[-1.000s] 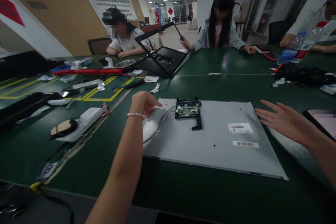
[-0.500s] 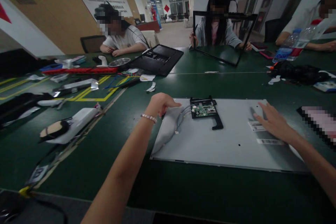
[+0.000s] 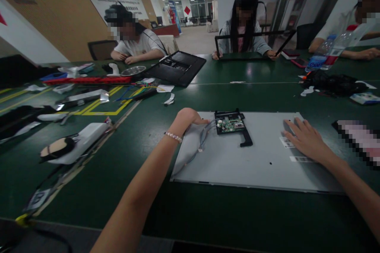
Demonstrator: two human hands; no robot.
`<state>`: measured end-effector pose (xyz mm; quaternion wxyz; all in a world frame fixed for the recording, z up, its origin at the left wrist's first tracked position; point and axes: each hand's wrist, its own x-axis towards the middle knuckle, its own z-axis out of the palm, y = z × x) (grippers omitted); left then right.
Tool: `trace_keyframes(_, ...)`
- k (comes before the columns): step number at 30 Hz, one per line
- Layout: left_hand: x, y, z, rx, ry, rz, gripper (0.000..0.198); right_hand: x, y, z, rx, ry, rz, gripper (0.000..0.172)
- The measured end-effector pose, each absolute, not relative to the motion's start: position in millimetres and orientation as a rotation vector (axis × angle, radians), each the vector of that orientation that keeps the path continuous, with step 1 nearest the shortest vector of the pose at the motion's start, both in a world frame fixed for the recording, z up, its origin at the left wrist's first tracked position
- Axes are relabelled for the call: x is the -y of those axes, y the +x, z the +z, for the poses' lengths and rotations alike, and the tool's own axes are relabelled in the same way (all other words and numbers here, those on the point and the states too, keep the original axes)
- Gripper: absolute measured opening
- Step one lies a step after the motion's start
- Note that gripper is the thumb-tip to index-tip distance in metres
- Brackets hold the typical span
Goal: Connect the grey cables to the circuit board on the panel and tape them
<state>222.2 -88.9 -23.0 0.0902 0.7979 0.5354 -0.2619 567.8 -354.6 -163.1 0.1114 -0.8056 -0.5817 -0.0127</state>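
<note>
A grey metal display panel [image 3: 255,158] lies flat, back side up, on the green table [image 3: 208,213] in front of me. A small green circuit board in a black bracket [image 3: 231,125] sits near its far edge, with grey cables [image 3: 198,146] running off to the left. My left hand [image 3: 188,118], a bead bracelet on the wrist, rests on the panel's far left corner with fingers curled, a fingertip touching the cables next to the board. My right hand [image 3: 304,138] lies flat and spread on the panel's right part, over its labels.
A black monitor back cover [image 3: 178,67] lies further back. A person opposite holds a black bezel frame [image 3: 249,45]. Tools, coloured wires [image 3: 139,89], a white part [image 3: 86,138] and yellow tape lines fill the left side. Bottles [image 3: 326,55] and a black heap [image 3: 332,83] stand at the right.
My right hand came down from the air and now lies flat on the panel. My left hand slid a little toward the board. The person opposite lowered the bezel frame to the table.
</note>
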Motion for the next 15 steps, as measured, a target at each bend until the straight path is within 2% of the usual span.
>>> trace_keyframes(4,83.8,212.1,-12.8,-1.58,2.124,-1.046,0.077,355.5,569.9,-165.0,1.722,-2.308,-0.025,0.065)
trace_keyframes(15,75.1,199.5,-14.1,-1.526,2.013,-0.971,0.082,355.1,570.8,-164.2,1.7,-2.348,-0.04,0.066)
